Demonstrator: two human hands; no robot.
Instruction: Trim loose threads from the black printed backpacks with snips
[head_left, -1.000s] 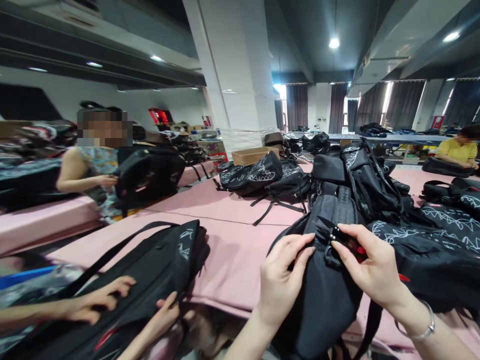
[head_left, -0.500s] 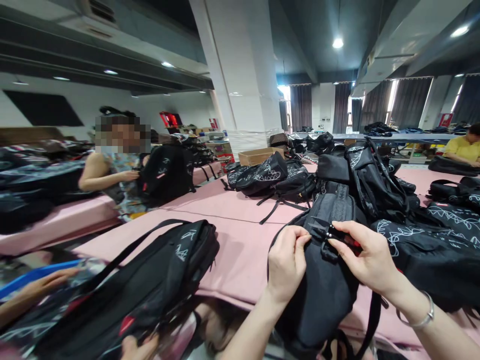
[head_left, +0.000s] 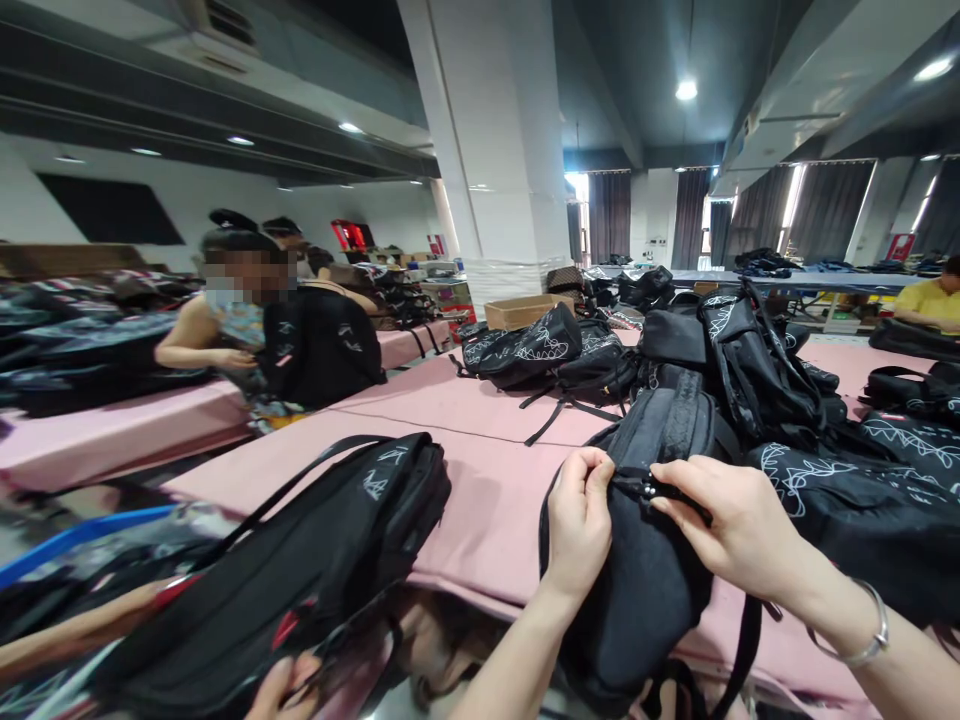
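Note:
A black backpack (head_left: 630,590) lies on the pink table in front of me, its padded mesh part (head_left: 679,410) toward the far end. Over its middle, my left hand (head_left: 581,515) is closed in a pinch on a black strap (head_left: 634,478). Close by on the right, my right hand (head_left: 727,510) pinches the same dark strap between thumb and fingers. Small white bead-like bits show between the two hands; what they are I cannot make out. A silver bangle (head_left: 874,635) circles my right wrist.
To the left, a co-worker's hand (head_left: 285,690) touches another black backpack (head_left: 300,560) beside a blue bin rim (head_left: 82,545). Black bags with white line patterns (head_left: 847,500) crowd the right. Across the pink table (head_left: 480,500), another person (head_left: 202,340) handles a backpack.
My right hand has moved slightly left, closer to my left hand; both still pinch the strap. The view has shifted a little. The nearby co-worker's far arm has moved lower.

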